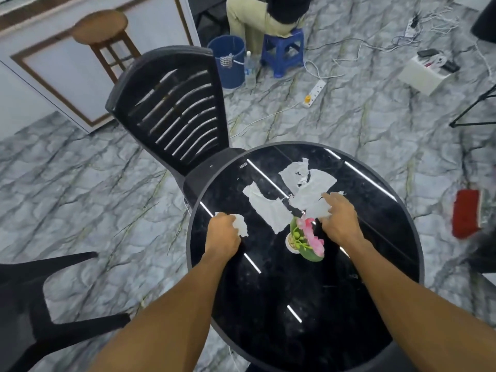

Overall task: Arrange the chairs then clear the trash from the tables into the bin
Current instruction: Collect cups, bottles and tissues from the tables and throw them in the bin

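Observation:
On the round black table (308, 285) lie torn white tissue pieces: one long piece (265, 208) left of centre and a larger torn sheet (308, 181) further back. My left hand (222, 234) is closed around a crumpled tissue wad (240, 224) near the table's left edge. My right hand (339, 220) rests fingers-down on the near end of the larger sheet (318, 209). A black plastic chair (174, 108) stands tucked against the table's far left side. The blue bin (228, 60) stands on the floor beyond it.
A small pot with pink flowers (306, 238) stands between my hands. Another black chair (40, 299) is at lower left. A person sits on a blue stool (284, 51) by the bin. Cables and a power strip (314, 92) lie on the floor; a red object (465, 217) is right.

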Tool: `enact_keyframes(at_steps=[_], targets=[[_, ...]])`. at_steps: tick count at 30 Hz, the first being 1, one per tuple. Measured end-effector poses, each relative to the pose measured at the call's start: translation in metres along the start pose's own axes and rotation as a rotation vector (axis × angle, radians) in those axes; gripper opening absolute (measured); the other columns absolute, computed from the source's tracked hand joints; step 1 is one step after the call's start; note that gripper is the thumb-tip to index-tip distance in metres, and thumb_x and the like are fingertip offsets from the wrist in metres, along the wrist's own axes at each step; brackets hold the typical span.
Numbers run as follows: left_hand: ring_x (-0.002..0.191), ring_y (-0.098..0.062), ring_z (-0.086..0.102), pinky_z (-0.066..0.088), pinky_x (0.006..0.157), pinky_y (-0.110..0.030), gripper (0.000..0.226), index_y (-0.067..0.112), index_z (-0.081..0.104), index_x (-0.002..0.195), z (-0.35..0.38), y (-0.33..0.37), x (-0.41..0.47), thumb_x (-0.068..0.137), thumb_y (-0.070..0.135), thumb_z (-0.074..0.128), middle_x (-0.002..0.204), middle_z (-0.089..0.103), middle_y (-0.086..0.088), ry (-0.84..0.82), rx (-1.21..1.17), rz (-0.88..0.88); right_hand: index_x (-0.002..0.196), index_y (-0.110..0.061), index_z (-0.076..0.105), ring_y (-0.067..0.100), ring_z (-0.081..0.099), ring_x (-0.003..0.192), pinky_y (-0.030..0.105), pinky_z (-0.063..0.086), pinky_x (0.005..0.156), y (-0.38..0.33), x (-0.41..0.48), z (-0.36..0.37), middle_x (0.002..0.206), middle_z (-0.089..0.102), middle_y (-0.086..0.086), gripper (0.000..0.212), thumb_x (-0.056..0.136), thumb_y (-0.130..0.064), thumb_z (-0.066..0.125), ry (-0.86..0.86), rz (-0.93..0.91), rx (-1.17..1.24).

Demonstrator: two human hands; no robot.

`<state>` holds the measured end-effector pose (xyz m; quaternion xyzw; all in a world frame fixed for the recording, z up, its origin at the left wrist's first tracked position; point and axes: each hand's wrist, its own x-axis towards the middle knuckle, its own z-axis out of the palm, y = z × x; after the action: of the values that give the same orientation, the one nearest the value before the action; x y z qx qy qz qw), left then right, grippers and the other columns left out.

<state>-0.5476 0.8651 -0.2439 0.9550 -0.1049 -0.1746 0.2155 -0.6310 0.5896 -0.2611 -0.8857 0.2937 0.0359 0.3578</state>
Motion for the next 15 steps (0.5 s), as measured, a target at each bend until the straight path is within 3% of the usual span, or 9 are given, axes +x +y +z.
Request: enact_keyframes(at_steps=[1, 3, 5, 6, 7, 9, 11, 12, 15], targets=[[0.066, -0.013, 0.044, 0.041, 0.057, -0.027, 0.027, 0.011, 0.053, 0.064, 0.002, 0.001, 0.004, 0.076, -0.014, 0.054, 0.067, 0.048, 0.0, -0.009, -0.051, -0.015, 0.14, -0.021, 0.05, 0.031, 0.053, 0.123, 0.047, 0.047, 0.102, 0.001, 0.005, 0.002, 0.147, 0.042, 0.008, 0.07, 0.076, 0.002, 0.068, -0.029, 0.013, -0.034], [0.067, -0.016, 0.045, 0.043, 0.059, -0.035, 0.03, 0.015, 0.049, 0.063, 0.003, 0.006, 0.011, 0.074, -0.012, 0.053, 0.071, 0.048, -0.001, 0.014, -0.101, 0.017, 0.146, -0.026, 0.04, 0.032, 0.05, 0.127, 0.048, 0.046, 0.104, 0.001, 0.014, 0.006, 0.156, 0.029, 0.006, 0.08, 0.077, -0.003, 0.073, -0.072, 0.022, -0.054], [0.086, -0.019, 0.054, 0.049, 0.073, -0.03, 0.019, 0.013, 0.062, 0.088, 0.009, 0.018, 0.019, 0.081, -0.003, 0.054, 0.09, 0.057, -0.001, 0.021, -0.088, 0.08, 0.148, -0.031, 0.034, 0.033, 0.049, 0.128, 0.048, 0.045, 0.104, -0.006, 0.021, 0.006, 0.16, 0.02, 0.002, 0.085, 0.076, -0.008, 0.073, -0.093, -0.007, -0.065], [0.102, -0.023, 0.056, 0.05, 0.086, -0.03, 0.031, 0.014, 0.063, 0.112, 0.01, 0.027, 0.024, 0.084, 0.002, 0.056, 0.108, 0.06, -0.003, -0.006, -0.086, 0.108, 0.15, -0.033, 0.03, 0.033, 0.048, 0.129, 0.047, 0.045, 0.105, -0.009, 0.025, 0.006, 0.162, 0.015, 0.0, 0.087, 0.077, -0.009, 0.071, -0.105, -0.03, -0.093], [0.12, -0.024, 0.05, 0.047, 0.1, -0.033, 0.051, 0.019, 0.052, 0.135, 0.014, 0.036, 0.029, 0.086, 0.008, 0.06, 0.129, 0.055, -0.003, -0.071, -0.083, 0.138, 0.151, -0.034, 0.026, 0.032, 0.048, 0.128, 0.044, 0.045, 0.104, -0.014, 0.029, 0.004, 0.163, 0.008, -0.001, 0.089, 0.078, -0.009, 0.069, -0.131, -0.053, -0.153], [0.137, -0.024, 0.035, 0.039, 0.11, -0.04, 0.074, 0.028, 0.03, 0.153, 0.023, 0.05, 0.039, 0.088, 0.019, 0.066, 0.151, 0.036, -0.002, -0.198, 0.02, 0.195, 0.153, -0.037, 0.016, 0.033, 0.054, 0.119, 0.039, 0.049, 0.095, -0.025, 0.036, 0.0, 0.164, -0.007, -0.003, 0.092, 0.081, -0.008, 0.064, -0.214, -0.111, -0.291], [0.127, -0.026, 0.042, 0.046, 0.102, -0.041, 0.052, 0.023, 0.049, 0.142, 0.032, 0.055, 0.051, 0.092, 0.019, 0.064, 0.141, 0.043, -0.004, -0.257, 0.147, 0.304, 0.154, -0.038, 0.009, 0.032, 0.06, 0.106, 0.037, 0.052, 0.084, -0.036, 0.046, -0.002, 0.163, -0.016, -0.004, 0.093, 0.082, -0.008, 0.061, -0.287, -0.177, -0.4], [0.118, -0.025, 0.049, 0.049, 0.096, -0.04, 0.034, 0.016, 0.064, 0.126, 0.035, 0.055, 0.057, 0.092, 0.016, 0.061, 0.13, 0.051, -0.004, -0.256, 0.166, 0.341, 0.154, -0.037, 0.01, 0.032, 0.06, 0.108, 0.037, 0.052, 0.086, -0.038, 0.051, -0.002, 0.163, -0.015, -0.004, 0.091, 0.084, -0.008, 0.059, -0.313, -0.198, -0.442], [0.094, -0.022, 0.06, 0.051, 0.083, -0.039, 0.016, 0.009, 0.072, 0.089, 0.029, 0.047, 0.07, 0.085, 0.007, 0.056, 0.096, 0.063, -0.003, -0.156, 0.071, 0.354, 0.15, -0.024, 0.035, 0.032, 0.046, 0.132, 0.04, 0.042, 0.107, -0.04, 0.068, 0.001, 0.162, 0.019, 0.002, 0.067, 0.088, -0.007, 0.056, -0.35, -0.188, -0.468]])
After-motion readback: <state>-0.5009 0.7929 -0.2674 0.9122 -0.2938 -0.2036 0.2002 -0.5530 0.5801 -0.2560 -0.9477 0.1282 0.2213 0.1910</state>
